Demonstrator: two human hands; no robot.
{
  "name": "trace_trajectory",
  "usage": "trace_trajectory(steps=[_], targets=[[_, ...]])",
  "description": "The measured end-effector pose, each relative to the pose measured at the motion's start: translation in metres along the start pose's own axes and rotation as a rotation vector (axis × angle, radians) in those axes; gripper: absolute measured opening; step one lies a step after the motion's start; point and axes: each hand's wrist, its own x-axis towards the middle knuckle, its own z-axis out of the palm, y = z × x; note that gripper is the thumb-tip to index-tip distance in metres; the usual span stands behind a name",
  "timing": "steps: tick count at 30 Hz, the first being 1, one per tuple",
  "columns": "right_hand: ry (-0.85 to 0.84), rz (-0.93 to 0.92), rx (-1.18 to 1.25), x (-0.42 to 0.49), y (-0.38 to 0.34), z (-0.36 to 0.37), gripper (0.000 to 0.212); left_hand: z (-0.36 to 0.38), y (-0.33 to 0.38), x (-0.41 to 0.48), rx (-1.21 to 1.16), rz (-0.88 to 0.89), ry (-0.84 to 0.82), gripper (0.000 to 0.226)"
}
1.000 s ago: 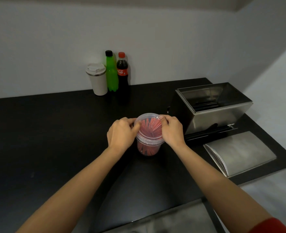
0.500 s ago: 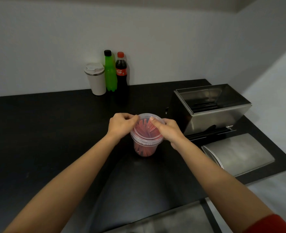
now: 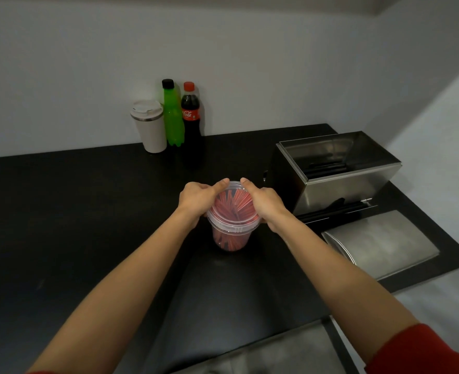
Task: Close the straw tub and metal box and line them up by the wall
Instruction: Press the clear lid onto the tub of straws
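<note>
A clear plastic tub full of red straws stands upright in the middle of the black table, with a clear lid on its rim. My left hand grips the tub's left rim and my right hand grips the right rim; both thumbs press on the lid's far edge. To the right stands the metal box, open on top, with dark straws inside and at its front slot. Its curved metal lid lies flat on the table in front of it.
A white travel cup, a green bottle and a cola bottle stand in a row against the back wall. The table's right edge runs just past the metal lid, and the near edge lies under my forearms.
Both hands have shifted around the tub's rim, so the thumbs now meet at the lid's far edge. The tub has stayed in place on the table.
</note>
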Motion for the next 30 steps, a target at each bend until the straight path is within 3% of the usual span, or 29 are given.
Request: trace_trajectory(steps=[10,13,18,20,23,26,30], targets=[[-0.016,0.053,0.063,0.002,0.001,0.003,0.069,0.001,0.002,0.004,-0.019,-0.043,0.009,0.041],[0.007,0.02,0.064,0.002,0.002,0.003,0.054,0.0,0.002,0.002,-0.044,-0.044,-0.002,0.037],[0.181,-0.131,-0.194,-0.005,-0.003,0.002,0.042,-0.002,-0.001,-0.007,-0.067,-0.013,-0.001,0.033],[0.276,-0.222,-0.381,-0.01,-0.003,0.004,0.046,-0.002,-0.006,-0.014,-0.062,0.022,-0.01,0.033],[0.298,-0.307,-0.575,-0.015,-0.001,0.012,0.054,0.005,-0.012,-0.024,0.038,0.154,0.053,0.05],[0.307,-0.297,-0.604,-0.018,-0.001,0.015,0.054,0.008,-0.017,-0.029,0.087,0.254,0.168,0.047],[0.321,-0.319,-0.539,-0.021,0.001,0.015,0.051,0.011,-0.022,-0.028,0.06,0.291,0.185,0.044]])
